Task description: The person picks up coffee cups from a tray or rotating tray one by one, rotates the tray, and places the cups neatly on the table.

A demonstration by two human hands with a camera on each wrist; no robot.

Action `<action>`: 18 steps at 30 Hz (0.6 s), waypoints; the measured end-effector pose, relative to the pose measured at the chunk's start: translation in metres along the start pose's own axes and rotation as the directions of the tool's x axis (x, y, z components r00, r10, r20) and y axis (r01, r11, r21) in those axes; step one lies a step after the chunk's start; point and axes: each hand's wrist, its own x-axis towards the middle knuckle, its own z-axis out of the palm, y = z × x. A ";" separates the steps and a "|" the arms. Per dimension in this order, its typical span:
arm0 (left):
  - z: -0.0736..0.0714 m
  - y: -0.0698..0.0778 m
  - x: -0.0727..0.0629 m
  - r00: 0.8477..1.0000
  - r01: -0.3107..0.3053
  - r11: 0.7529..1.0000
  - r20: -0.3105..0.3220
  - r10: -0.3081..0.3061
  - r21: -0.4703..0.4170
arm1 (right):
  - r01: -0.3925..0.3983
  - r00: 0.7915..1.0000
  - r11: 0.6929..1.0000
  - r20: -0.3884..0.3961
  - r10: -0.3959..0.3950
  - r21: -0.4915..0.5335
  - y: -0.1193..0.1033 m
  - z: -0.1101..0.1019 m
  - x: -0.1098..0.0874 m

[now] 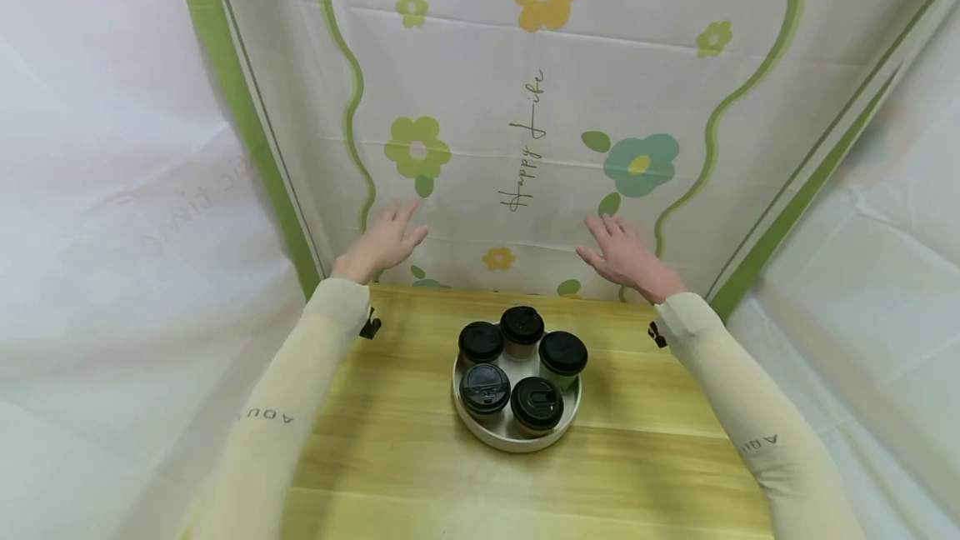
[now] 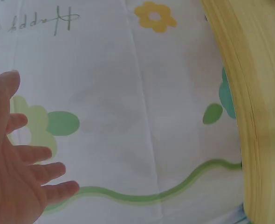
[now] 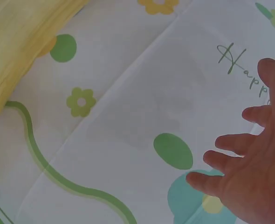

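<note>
Both hands are raised in the air with spread fingers, holding nothing. In the head view the left hand (image 1: 384,238) hovers beyond the table's far left side, and the right hand (image 1: 621,252) mirrors it on the right. Each wrist view also shows its own hand, the left hand (image 2: 16,163) and the right hand (image 3: 254,154), before a printed curtain. Between the arms, lower down, a round white tray (image 1: 498,438) stands on the table. Several paper cups with black lids, among them a front-right cup (image 1: 537,404) and a back cup (image 1: 522,327), stand upright in it, apart from both hands.
The wooden table (image 1: 405,457) ends at a white curtain (image 1: 465,65) with flowers and lettering. White fabric walls (image 1: 112,273) close in the left and right sides. A black clip-like piece (image 1: 371,324) shows beside the left sleeve, another black piece (image 1: 657,334) beside the right.
</note>
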 end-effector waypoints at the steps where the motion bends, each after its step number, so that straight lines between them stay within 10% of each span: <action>1: 0.003 0.000 -0.003 1.000 -0.008 1.000 -0.013 0.008 -0.029 | 0.021 1.000 1.000 -0.014 -0.021 0.014 -0.001 0.001 -0.003; 18: 0.085 -0.009 -0.057 0.995 -0.014 0.968 -0.100 -0.011 -0.252 | 0.145 0.989 0.982 -0.046 -0.141 0.120 -0.014 0.025 -0.039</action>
